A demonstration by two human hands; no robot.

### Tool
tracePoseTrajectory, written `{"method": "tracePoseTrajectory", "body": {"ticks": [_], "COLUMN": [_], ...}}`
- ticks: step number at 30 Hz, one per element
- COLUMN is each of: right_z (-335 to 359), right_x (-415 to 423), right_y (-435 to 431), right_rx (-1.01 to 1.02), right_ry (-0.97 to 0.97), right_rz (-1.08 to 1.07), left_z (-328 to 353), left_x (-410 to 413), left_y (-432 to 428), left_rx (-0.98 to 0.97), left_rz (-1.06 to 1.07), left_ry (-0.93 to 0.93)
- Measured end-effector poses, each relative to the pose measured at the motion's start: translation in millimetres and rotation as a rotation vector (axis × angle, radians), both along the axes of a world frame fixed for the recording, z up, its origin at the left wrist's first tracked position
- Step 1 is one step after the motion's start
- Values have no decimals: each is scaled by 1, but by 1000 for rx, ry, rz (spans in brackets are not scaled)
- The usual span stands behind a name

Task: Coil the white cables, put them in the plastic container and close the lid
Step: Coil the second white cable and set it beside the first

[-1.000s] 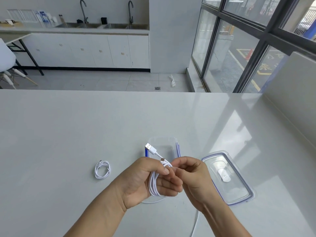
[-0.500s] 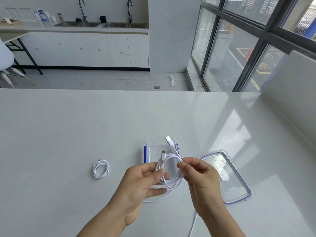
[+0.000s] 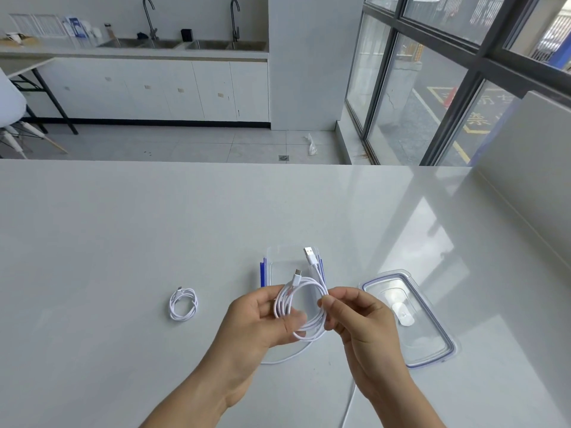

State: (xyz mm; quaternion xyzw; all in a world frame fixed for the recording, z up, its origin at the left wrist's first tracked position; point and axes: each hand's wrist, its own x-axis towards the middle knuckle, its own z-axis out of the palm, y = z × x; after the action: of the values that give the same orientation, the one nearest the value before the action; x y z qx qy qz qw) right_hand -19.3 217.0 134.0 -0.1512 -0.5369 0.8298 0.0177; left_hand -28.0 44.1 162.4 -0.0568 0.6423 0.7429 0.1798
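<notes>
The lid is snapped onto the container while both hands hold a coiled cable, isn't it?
No. The head view shows the lid lying on the table right of the open container, not snapped on. The left hand and right hand do hold the coiled cable.

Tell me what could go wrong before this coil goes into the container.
1. The coiled cable is untied, only pinched by the left hand and right hand; it may spring open when let go into the container.
2. Its USB-A plug sticks out and could catch under the lid.
3. A loose cable lying beneath the hands might snag.
</notes>
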Motion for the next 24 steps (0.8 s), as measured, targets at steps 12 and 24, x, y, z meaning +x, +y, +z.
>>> {"method": "tracePoseTrajectory", "body": {"ticks": [12, 24], "right_z": [-4, -3], "right_x": [2, 3], "right_y": [-4, 0], "right_rx": [-1, -5], "right_ry": [3, -36], "right_rz": [-29, 141], "left_z": [1, -4], "left_x": [3, -4], "left_y": [10, 4], "left_rx": [-68, -265], "left_rz": [153, 117], "left_ry": [81, 122]}}
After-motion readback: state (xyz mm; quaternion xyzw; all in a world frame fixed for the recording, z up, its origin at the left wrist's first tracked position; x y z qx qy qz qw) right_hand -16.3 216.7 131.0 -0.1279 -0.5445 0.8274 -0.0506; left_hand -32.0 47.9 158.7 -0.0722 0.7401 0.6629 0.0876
